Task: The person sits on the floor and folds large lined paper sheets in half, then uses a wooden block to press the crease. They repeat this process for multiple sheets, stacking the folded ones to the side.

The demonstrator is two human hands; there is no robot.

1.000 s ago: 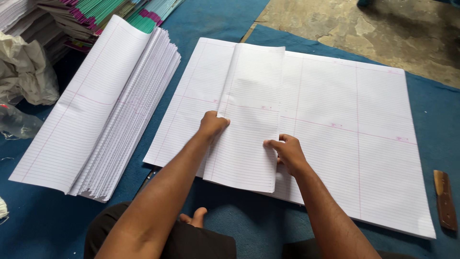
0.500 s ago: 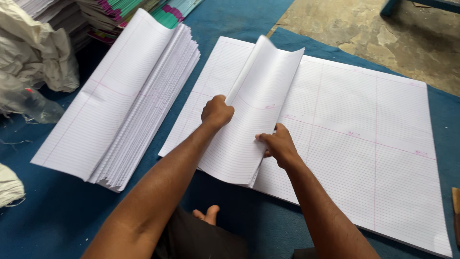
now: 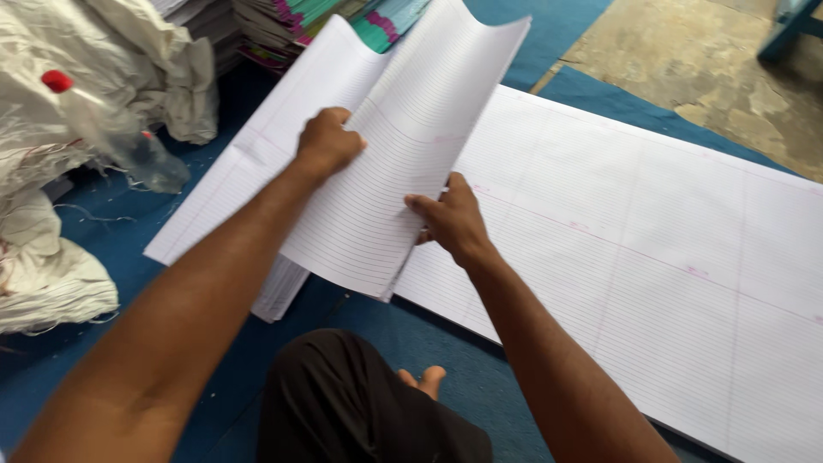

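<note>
A folded bundle of thin white ruled paper sheets (image 3: 403, 163), printed with fine grey lines and a faint pink margin line, was lifted off the floor and bowed into a shallow trough, its top edge curling up at both corners. The left hand (image 3: 327, 141) clutched the bundle's left fold, fingers curled over the edge and thumb behind, out of sight. The right hand (image 3: 450, 221) pinched the lower right edge of the same bundle, thumb on the front face and the other fingers hidden behind the paper.

To the right of the bundle, a large flat stack of unfolded white ruled sheets (image 3: 669, 249) lay on the blue carpet-like floor covering (image 3: 86, 249); its near and right edges ran out of the picture. Below and left of the bundle, a pile of already folded white ruled sheets (image 3: 227, 193) lay partly covered by it and by the left forearm, so its full height could not be made out. Further left of the bundle, a clear plastic bottle with a red cap (image 3: 116, 129) rested against crumpled white woven sacks (image 3: 51, 257). Above the bundle, stacks of books with pink and green spines (image 3: 300, 21) were cut off by the top edge. To the upper right of the bundle lay rough, stained bare concrete floor (image 3: 686, 60). Beneath the bundle, a dark-clothed knee (image 3: 360, 403) and bare toes (image 3: 423, 380) showed.
</note>
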